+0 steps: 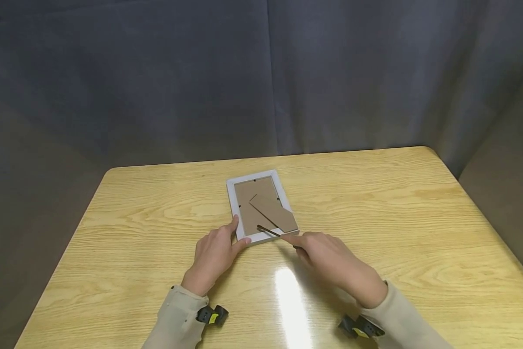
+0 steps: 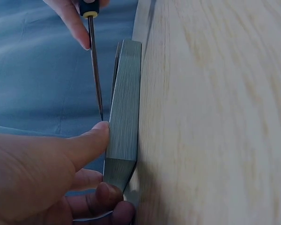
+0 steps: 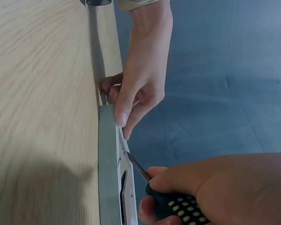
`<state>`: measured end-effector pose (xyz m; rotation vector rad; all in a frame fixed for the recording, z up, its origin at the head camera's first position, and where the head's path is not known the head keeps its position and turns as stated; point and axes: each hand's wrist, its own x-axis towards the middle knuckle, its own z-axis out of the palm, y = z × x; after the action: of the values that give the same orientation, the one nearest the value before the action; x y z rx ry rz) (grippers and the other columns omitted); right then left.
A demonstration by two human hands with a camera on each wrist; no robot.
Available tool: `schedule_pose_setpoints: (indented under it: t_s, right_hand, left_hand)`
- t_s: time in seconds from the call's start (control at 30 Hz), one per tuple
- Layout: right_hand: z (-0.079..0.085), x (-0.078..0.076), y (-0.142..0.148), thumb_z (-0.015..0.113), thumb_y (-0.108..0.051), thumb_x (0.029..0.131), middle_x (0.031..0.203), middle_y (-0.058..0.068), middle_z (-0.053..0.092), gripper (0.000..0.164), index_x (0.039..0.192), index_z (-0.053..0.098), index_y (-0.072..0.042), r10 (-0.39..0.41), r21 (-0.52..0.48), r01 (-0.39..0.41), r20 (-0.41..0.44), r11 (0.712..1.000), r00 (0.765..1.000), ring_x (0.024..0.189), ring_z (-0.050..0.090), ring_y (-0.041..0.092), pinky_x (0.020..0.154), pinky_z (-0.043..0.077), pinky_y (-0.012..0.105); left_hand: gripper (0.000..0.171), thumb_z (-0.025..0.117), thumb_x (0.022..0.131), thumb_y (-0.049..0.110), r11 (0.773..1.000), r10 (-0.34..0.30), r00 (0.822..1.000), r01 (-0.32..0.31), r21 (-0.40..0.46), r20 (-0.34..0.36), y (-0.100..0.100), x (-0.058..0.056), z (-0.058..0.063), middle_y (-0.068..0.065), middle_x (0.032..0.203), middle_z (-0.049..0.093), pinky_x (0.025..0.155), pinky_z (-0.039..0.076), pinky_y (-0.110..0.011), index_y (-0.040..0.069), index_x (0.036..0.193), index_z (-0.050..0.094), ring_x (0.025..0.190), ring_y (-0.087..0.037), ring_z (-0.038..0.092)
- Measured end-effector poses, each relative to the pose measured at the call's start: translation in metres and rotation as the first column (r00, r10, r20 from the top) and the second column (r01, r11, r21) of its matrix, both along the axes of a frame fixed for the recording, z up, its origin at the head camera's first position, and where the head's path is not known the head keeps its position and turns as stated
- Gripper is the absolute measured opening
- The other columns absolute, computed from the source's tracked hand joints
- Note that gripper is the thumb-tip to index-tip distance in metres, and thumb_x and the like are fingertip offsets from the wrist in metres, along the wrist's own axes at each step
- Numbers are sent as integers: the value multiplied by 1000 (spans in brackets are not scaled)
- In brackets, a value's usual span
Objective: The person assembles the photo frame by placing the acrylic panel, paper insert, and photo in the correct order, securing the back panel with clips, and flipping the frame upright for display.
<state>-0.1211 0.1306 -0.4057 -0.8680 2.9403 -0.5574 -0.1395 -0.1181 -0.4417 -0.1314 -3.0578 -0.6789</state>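
A grey-bordered picture frame (image 1: 233, 196) lies face down, showing its brown backing board (image 1: 245, 193) and a slanted brown stand flap (image 1: 275, 214). At the near left corner my left hand (image 1: 213, 254) grips the frame, thumb on top and fingers around the edge. My right hand (image 1: 331, 257) holds a screwdriver (image 3: 178, 206) by its dark, yellow-dotted handle. The thin metal shaft (image 1: 268, 231) crosses the near border, its tip at the board's near edge. In the left wrist view that tip appears close to my left thumb (image 2: 91, 143).
The wooden table (image 1: 156, 218) has rounded far corners, and a dark curtain (image 1: 191, 87) hangs behind it. Small black wrist cameras sit at both sleeves (image 1: 180, 310). Light reflects off the tabletop between the arms.
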Motion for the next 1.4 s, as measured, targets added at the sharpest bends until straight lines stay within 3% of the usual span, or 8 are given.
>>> schedule_pose_setpoints:
  t_s: [0.33, 0.63, 1.1, 1.4]
  right_hand:
    - [-1, 1, -2, 50, -5, 89, 54, -7, 30, 46, 129, 62, -23, -17, 16, 16, 71, 1000, 997, 50, 26, 7, 42, 27, 23]
    - [1, -2, 2, 53, -5, 87, 57, -8, 40, 45, 125, 64, -24, -24, 32, 23, 29, 999, 999, 52, 32, 7, 43, 30, 25]
    - [5, 0, 5, 53, -3, 85, 56, -9, 32, 48, 128, 62, -23, -15, 43, 14, 37, 999, 999, 52, 27, 6, 43, 28, 24]
    - [2, -2, 6, 52, -3, 86, 56, -7, 29, 47, 129, 61, -20, 3, -7, -2, 109, 1000, 994, 51, 27, 6, 43, 29, 22]
  left_hand:
    - [73, 63, 82, 49, 1000, -5, 1000, 5, 5, -13, -1, 0, -1, -21, 107, 66, 42, 33, -32, 10, 141, 46, 52, -17, 43]
    - [73, 64, 82, 48, 1000, -5, 1000, 5, 6, -18, -2, 0, -1, -20, 116, 64, 42, 33, -32, 9, 141, 47, 54, -18, 44]
    - [72, 64, 82, 47, 1000, -9, 1000, 10, 17, -27, -1, 1, 0, -21, 115, 64, 41, 33, -32, 8, 140, 47, 53, -17, 44]
    - [72, 63, 82, 47, 1000, -12, 1000, 12, 12, -20, -1, 1, 1, -22, 120, 61, 40, 33, -32, 9, 140, 47, 53, -18, 43]
